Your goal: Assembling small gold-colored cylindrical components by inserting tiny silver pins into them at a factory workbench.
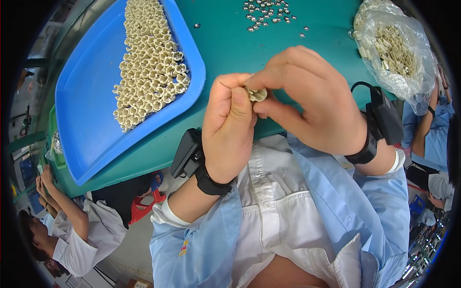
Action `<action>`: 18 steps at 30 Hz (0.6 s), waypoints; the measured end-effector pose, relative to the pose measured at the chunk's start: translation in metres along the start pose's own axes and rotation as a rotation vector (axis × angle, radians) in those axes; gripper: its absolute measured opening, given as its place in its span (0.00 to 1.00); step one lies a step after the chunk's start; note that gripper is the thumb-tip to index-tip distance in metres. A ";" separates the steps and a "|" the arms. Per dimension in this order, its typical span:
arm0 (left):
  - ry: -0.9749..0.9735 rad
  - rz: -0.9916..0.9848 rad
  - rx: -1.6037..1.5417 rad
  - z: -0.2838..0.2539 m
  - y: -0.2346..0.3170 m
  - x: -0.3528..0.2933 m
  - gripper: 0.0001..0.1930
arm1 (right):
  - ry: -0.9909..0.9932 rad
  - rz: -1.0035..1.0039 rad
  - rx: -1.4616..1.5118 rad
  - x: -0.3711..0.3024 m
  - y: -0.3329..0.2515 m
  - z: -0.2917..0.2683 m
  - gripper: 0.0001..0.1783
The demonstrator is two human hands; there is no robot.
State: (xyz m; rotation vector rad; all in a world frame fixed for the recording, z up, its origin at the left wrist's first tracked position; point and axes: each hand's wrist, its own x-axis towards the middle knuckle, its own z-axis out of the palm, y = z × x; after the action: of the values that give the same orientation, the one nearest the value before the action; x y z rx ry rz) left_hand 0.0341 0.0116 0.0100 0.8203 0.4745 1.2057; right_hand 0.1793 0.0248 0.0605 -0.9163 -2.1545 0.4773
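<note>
Both hands meet over the front of the green table, around one small cream-coloured plastic socket-like part (258, 95). My left hand (229, 120) is closed on it, thumb pressed against its side. The thumb and fingertips of my right hand (312, 96) pinch the same part from the right. Whether another small piece sits between the fingers is hidden. To the left, a blue tray (91, 96) carries many similar cream round parts (151, 67), standing packed together with their open ends up.
Small shiny metal pieces (264, 13) lie scattered at the table's far side. A clear plastic bag (379, 29) of cream pieces (396, 50) stands at the right. Dark box-like devices are strapped to both wrists. Other people work at the left and right; a red stool (144, 206) stands lower left.
</note>
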 end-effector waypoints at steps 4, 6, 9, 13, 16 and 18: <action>0.026 -0.014 -0.021 0.001 0.003 -0.001 0.14 | -0.013 -0.065 -0.152 0.013 -0.002 -0.007 0.13; 0.085 -0.019 -0.017 -0.001 0.001 -0.002 0.14 | -0.020 -0.098 -0.138 0.026 -0.001 -0.011 0.13; 0.023 0.008 0.002 -0.004 -0.005 0.001 0.11 | -0.039 -0.116 -0.178 0.060 -0.006 -0.012 0.11; -0.021 -0.001 0.080 -0.002 -0.001 0.000 0.10 | -0.151 -0.127 -0.119 0.107 -0.005 0.005 0.07; -0.030 0.047 0.053 -0.001 -0.006 0.001 0.10 | -0.208 -0.190 -0.106 0.142 0.003 0.035 0.08; -0.034 0.076 0.037 0.000 -0.009 0.001 0.10 | -0.214 -0.255 -0.133 0.160 0.003 0.050 0.08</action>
State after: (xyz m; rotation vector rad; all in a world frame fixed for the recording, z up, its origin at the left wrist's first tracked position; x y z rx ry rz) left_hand 0.0400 0.0115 0.0036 0.8956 0.4425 1.2543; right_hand 0.0676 0.1419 0.1031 -0.6703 -2.4816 0.3194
